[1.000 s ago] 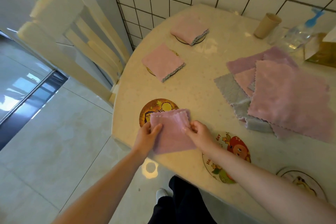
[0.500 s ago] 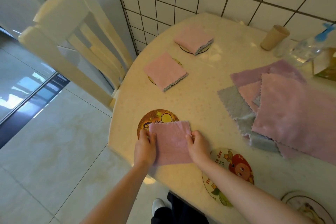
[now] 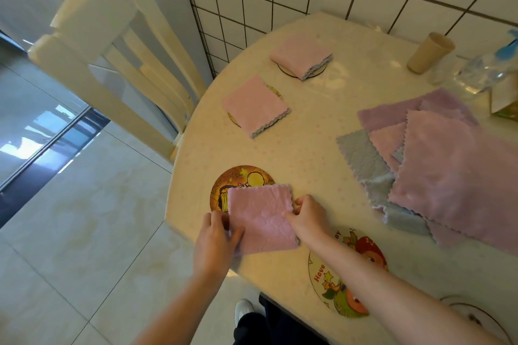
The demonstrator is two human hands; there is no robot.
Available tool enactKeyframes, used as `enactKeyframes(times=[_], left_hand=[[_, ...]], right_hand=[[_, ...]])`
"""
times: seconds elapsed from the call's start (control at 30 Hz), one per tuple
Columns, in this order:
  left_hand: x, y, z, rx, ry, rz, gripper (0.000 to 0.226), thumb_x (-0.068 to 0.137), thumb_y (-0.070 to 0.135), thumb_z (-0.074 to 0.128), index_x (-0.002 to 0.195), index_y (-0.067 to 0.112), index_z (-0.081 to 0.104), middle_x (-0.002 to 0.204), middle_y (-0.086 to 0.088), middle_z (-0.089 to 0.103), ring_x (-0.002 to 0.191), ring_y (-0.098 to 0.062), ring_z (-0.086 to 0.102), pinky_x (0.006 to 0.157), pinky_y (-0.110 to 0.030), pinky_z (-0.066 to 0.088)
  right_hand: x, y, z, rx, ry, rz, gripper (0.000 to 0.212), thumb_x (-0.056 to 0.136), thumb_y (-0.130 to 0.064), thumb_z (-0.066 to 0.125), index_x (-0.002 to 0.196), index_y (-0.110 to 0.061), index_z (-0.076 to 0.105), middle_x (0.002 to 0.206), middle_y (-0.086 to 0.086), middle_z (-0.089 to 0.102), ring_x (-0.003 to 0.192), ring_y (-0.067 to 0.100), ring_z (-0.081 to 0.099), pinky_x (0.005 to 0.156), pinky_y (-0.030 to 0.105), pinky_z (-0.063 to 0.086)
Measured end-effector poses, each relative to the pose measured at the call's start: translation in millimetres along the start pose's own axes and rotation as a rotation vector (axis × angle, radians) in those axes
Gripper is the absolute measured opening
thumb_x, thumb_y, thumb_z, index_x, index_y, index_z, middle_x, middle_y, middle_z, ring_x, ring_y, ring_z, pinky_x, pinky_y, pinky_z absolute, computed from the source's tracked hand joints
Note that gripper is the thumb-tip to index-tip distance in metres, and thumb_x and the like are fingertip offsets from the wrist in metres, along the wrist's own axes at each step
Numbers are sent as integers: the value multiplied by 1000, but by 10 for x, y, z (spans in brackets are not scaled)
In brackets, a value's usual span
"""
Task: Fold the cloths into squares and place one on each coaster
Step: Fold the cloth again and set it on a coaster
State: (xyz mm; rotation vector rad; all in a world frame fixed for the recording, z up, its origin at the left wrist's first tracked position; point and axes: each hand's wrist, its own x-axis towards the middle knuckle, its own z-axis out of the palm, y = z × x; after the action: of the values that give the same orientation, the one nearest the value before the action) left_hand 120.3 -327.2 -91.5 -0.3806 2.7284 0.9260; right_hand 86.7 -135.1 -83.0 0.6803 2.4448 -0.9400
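Observation:
A folded pink cloth (image 3: 262, 217) lies at the near table edge, its far left corner over a round orange coaster (image 3: 239, 180). My left hand (image 3: 217, 242) pinches its left edge and my right hand (image 3: 307, 216) pinches its right edge. Two more folded pink cloths (image 3: 255, 105) (image 3: 301, 54) each sit on a coaster farther back. A white picture coaster (image 3: 347, 274) shows beneath my right forearm, and another coaster (image 3: 482, 319) lies at the bottom right. A pile of unfolded pink, lilac and grey cloths (image 3: 443, 165) is spread on the right.
A beige cup (image 3: 430, 52), a clear spray bottle (image 3: 487, 70) and a box (image 3: 504, 103) stand at the back right by the tiled wall. A cream wooden chair (image 3: 112, 64) stands left of the round table (image 3: 322, 131). Tiled floor lies below.
Both hands have kept hold of the folded cloth and shifted their grip on its side edges; it stays beside the orange coaster. The camera has tilted, lowering the scene in view.

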Motion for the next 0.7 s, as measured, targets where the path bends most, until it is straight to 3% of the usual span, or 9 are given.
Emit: enactKeyframes(times=[0.17, 0.27, 0.37, 0.43, 0.53, 0.6, 0.7], left_hand=[[-56, 216, 67, -57, -13, -149, 22, 85, 22, 62, 101, 12, 49, 96, -3, 57, 80, -19, 55, 62, -29, 40], [-11, 271, 24, -208, -50, -371, 27, 82, 26, 67, 98, 14, 48, 89, -1, 59, 72, -12, 54, 54, -24, 39], [98, 271, -61, -300, -116, -528, 33, 75, 37, 74, 93, 16, 56, 83, 1, 62, 81, -21, 60, 66, -31, 48], [137, 292, -132, -414, -180, -543, 24, 76, 32, 75, 83, 12, 65, 76, 0, 65, 77, -21, 61, 62, -28, 48], [195, 345, -257, -464, -265, -454, 26, 80, 24, 72, 78, -1, 65, 67, -7, 59, 63, -20, 54, 58, -28, 43], [283, 352, -358, -449, -283, -384, 27, 81, 26, 70, 78, 0, 61, 71, -10, 55, 64, -21, 51, 60, -31, 41], [484, 355, -531, -418, -290, -327, 24, 85, 28, 66, 85, 4, 62, 81, -10, 62, 72, -22, 58, 68, -38, 51]], right_hand=[[-31, -98, 76, -120, -49, 1, 68, 64, -45, 77, 114, -8, 48, 114, 11, 56, 100, 26, 58, 81, 39, 52], [-74, -136, 61, -162, -76, 22, 80, 64, -46, 79, 122, -9, 41, 120, 12, 51, 108, 27, 54, 83, 35, 49], [-60, -163, -8, -16, -176, 40, 72, 71, -31, 80, 123, -6, 37, 117, 10, 56, 102, 25, 58, 72, 27, 44], [-62, -180, -36, 24, -226, 64, 63, 74, -24, 77, 121, -6, 39, 115, 10, 58, 99, 24, 59, 70, 27, 45], [-67, -166, -59, 191, -248, 91, 54, 74, -20, 75, 118, -9, 46, 113, 7, 59, 98, 22, 60, 74, 31, 51], [-71, -195, -82, 309, -242, 77, 49, 75, -22, 74, 114, -12, 47, 108, 5, 59, 95, 20, 59, 69, 29, 48], [-45, -329, -96, 397, -214, 51, 33, 79, -23, 66, 106, -14, 50, 100, 3, 60, 85, 17, 58, 62, 26, 45]])
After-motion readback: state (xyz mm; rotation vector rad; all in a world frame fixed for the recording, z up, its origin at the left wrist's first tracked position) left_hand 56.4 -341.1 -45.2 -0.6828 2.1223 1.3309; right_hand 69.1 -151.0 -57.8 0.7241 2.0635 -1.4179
